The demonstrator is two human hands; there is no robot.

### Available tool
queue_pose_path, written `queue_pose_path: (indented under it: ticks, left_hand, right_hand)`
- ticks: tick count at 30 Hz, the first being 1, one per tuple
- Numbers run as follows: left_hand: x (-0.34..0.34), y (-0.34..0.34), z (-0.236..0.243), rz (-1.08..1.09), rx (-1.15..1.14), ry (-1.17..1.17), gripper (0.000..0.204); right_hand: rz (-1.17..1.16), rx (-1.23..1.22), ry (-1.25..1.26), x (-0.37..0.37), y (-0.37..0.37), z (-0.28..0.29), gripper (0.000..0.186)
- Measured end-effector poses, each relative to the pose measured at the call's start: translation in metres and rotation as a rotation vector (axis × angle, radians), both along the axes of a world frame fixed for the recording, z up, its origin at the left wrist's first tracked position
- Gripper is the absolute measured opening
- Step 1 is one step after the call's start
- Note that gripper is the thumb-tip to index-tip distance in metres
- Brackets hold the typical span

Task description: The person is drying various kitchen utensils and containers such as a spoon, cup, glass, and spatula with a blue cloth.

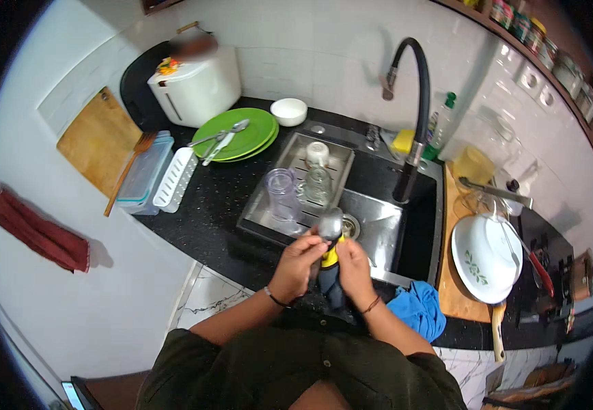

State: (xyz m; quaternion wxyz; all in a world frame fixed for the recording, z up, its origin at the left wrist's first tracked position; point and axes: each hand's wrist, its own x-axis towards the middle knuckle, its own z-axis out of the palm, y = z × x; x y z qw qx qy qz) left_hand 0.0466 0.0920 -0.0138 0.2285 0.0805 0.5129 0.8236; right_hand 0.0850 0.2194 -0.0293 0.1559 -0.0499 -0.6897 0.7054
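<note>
Both of my hands meet in front of the sink (385,219). My left hand (300,263) is closed on a metal utensil with a rounded silver head (329,223), like a spoon or ladle. My right hand (355,273) grips a dark grey cloth with a yellow part (331,287) against that utensil. Just beyond my hands, a steel drainer tray (255,219) holds a clear purplish jug (282,195), a glass mug (318,184) and a white cup (317,153).
Green plates (249,130) with cutlery, a white bowl (288,111) and plastic containers (139,191) sit left. A tall black tap (419,82) rises behind the sink. Right are a wooden board (460,307), white dish (477,263) and blue cloth (419,311). A red towel (37,225) hangs left.
</note>
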Motion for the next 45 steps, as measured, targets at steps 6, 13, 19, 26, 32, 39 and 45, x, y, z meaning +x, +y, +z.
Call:
queue_pose_path:
  ticks: [6, 13, 19, 26, 32, 39, 45]
  left_hand:
    - [-0.01, -0.013, -0.002, -0.163, 0.14, -0.209, 0.013]
    - [-0.018, -0.031, 0.026, -0.091, 0.085, -0.233, 0.009]
    - [-0.081, -0.065, 0.052, 0.167, 0.326, 0.047, 0.01]
    - [-0.233, -0.137, 0.065, 0.353, -0.719, 0.959, 0.014]
    - [-0.313, -0.149, 0.052, 0.273, -1.15, 0.879, 0.015]
    - [-0.343, -0.138, 0.033, 0.227, -1.318, 0.976, 0.012]
    - [-0.345, -0.13, 0.035, 0.152, -1.434, 0.916, 0.011]
  right_hand:
    - [0.181, 0.056, 0.007, 0.004, -0.024, -0.023, 0.021]
    - [0.273, 0.239, -0.123, -0.002, -0.037, -0.002, 0.016]
    - [0.315, 0.682, -0.017, 0.001, -0.061, -0.005, 0.025]
    - [-0.039, 0.398, -0.179, 0.005, -0.057, -0.008, 0.027]
    - [-0.067, 0.668, -0.126, 0.003, -0.07, 0.004, 0.027]
    - [-0.114, 0.699, -0.154, 0.001, -0.072, 0.002, 0.027]
    - [-0.124, 0.701, -0.145, 0.002, -0.07, -0.002, 0.027]
